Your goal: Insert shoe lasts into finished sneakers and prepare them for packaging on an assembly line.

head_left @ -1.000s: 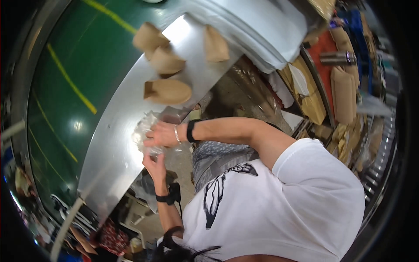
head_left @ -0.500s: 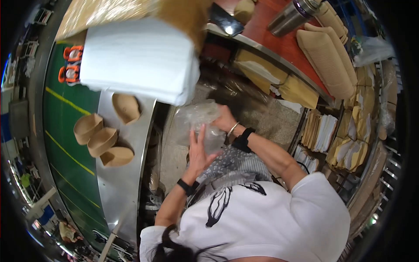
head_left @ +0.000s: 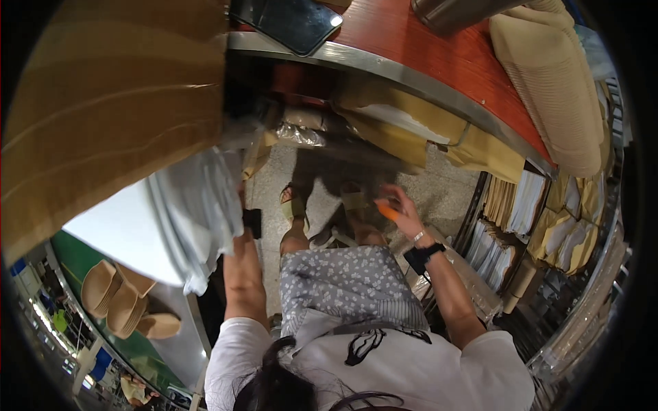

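My right hand (head_left: 406, 214) is over the floor to the right of my lap, its fingers closed around a small orange object (head_left: 388, 209) whose kind I cannot make out. My left hand (head_left: 242, 193) is beside the edge of a stack of white sheets or bags (head_left: 147, 212), which juts from a large cardboard box (head_left: 116, 103). Its fingers are mostly hidden and blurred, so its grip does not show. A black band (head_left: 252, 223) circles the left wrist.
Stacked brown paper trays (head_left: 123, 308) sit on the metal edge of a green conveyor (head_left: 72, 264) at left. A phone (head_left: 298, 24) and long nested tan trays (head_left: 548, 89) lie on the red table (head_left: 439, 61). Bundled paper (head_left: 555, 226) fills shelving at right.
The clear plastic bag has gone from my hands. They have moved apart: the left toward the box, the right outward with an orange object. My view has shifted, bringing the box nearer.
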The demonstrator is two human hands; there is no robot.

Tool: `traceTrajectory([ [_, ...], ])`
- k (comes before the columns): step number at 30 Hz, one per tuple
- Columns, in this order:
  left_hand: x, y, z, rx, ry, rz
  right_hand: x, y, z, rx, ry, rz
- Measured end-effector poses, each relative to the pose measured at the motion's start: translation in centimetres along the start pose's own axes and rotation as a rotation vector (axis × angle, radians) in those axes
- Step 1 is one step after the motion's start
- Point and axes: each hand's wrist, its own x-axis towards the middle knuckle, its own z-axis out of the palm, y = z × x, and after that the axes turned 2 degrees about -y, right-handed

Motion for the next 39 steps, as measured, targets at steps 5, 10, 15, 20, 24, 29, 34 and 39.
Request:
traceTrajectory([
  [5,-12.0,3.9,-2.0,0.008,-0.14,-0.006,-5.2,6.8,-5.3,-0.323,0.096,0.099],
  [10,-21.7,9.4,-2.9,0.068,-0.219,-0.01,-7.1,8.1,-5.7,-0.573,0.043,0.11],
  [15,-4.9,7.9,0.1,0.157,-0.242,0.064,-7.7,1.6,-3.0,-0.877,-0.045,-0.033],
  [20,-6.6,21.6,-0.6,0.332,-0.816,0.135,-10.2,-6.8,-2.3,-0.922,0.013,-0.206],
  [24,-13.1,27.7,-7.1,0.061,-0.764,0.747,-11.9,-18.3,0.6,-0.914,0.175,-0.553],
  [29,-7.7,36.4,-16.9,0.122,-0.286,0.987,-14.2,-34.7,2.6,-0.828,0.4,-0.929],
  [34,0.1,44.8,-24.5,0.15,0.088,1.129,-14.5,-48.8,3.6,-0.845,0.374,-1.208],
  [39,6.3,51.5,-28.6,0.172,0.211,1.054,-10.4,-59.9,2.2,-1.128,0.22,-1.242],
])
